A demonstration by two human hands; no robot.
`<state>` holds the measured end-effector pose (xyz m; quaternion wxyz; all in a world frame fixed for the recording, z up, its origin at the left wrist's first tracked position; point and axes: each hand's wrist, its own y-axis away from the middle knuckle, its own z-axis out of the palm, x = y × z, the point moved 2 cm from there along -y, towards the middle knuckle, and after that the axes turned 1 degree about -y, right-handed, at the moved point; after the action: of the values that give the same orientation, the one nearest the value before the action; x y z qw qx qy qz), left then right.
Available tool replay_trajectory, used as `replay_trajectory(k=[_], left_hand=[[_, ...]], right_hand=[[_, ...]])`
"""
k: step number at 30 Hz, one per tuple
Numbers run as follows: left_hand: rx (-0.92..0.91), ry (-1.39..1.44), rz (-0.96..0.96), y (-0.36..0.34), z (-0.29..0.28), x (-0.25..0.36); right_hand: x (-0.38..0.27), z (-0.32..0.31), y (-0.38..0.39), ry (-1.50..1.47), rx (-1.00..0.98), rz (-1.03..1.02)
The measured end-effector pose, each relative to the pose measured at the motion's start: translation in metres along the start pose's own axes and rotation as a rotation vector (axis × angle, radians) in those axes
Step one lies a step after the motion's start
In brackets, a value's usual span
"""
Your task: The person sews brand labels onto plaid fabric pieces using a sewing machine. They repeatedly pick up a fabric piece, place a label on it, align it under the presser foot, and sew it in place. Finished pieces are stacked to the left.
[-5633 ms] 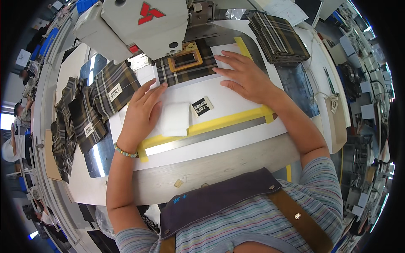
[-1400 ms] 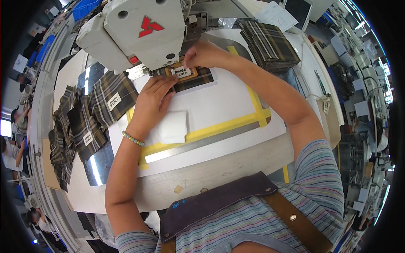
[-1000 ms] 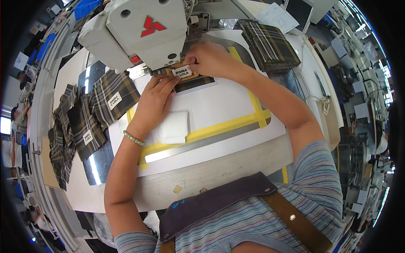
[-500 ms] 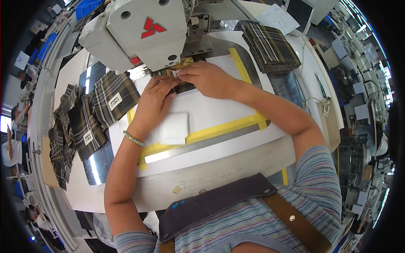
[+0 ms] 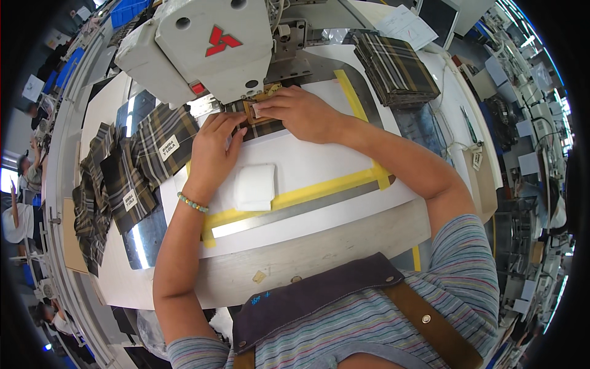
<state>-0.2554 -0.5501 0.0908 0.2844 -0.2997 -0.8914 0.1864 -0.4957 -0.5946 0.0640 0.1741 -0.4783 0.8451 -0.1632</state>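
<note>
My right hand (image 5: 307, 115) reaches under the head of a white sewing machine (image 5: 212, 55). Its fingertips pinch a small white label (image 5: 256, 110) at a brown rectangular frame (image 5: 248, 111), which rests over a dark plaid fabric piece (image 5: 265, 129). To the left of it, my left hand (image 5: 214, 150) lies with its fingers stretched over the fabric's left part and its thumb apart. The fabric under the fingers is partly hidden. Just below my hands, a stack of small white labels (image 5: 255, 186) sits on the white work sheet (image 5: 319, 160) edged with yellow tape.
Plaid pieces bearing white labels (image 5: 166, 144) hang in a loose heap at the left. A neat stack of plaid pieces (image 5: 399, 71) stands at the back right. Thread snips (image 5: 469, 126) lie at the right edge, and a paper sheet (image 5: 407, 26) lies behind.
My left hand has drawn a little left, away from my right hand, uncovering more of the brown frame and label. My right hand stays nearly in place.
</note>
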Motion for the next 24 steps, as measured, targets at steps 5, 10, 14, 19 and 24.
replay_trajectory(k=[5,10,14,19,24], left_hand=[[-0.058,-0.065,0.026,0.001,-0.008,0.0],[-0.152,-0.126,0.059,0.001,-0.016,0.003],[-0.19,-0.166,0.111,0.007,-0.013,-0.003],[-0.185,-0.136,0.114,0.003,-0.015,-0.002],[-0.219,-0.108,0.083,-0.001,-0.016,-0.001]], right_hand=[[-0.005,-0.003,-0.001,0.036,0.009,-0.005],[-0.006,-0.005,-0.002,0.066,-0.004,-0.018],[-0.003,-0.004,0.001,0.014,0.015,0.006],[0.005,-0.001,0.004,-0.076,0.051,0.031],[0.002,-0.004,0.003,-0.047,0.036,0.011]])
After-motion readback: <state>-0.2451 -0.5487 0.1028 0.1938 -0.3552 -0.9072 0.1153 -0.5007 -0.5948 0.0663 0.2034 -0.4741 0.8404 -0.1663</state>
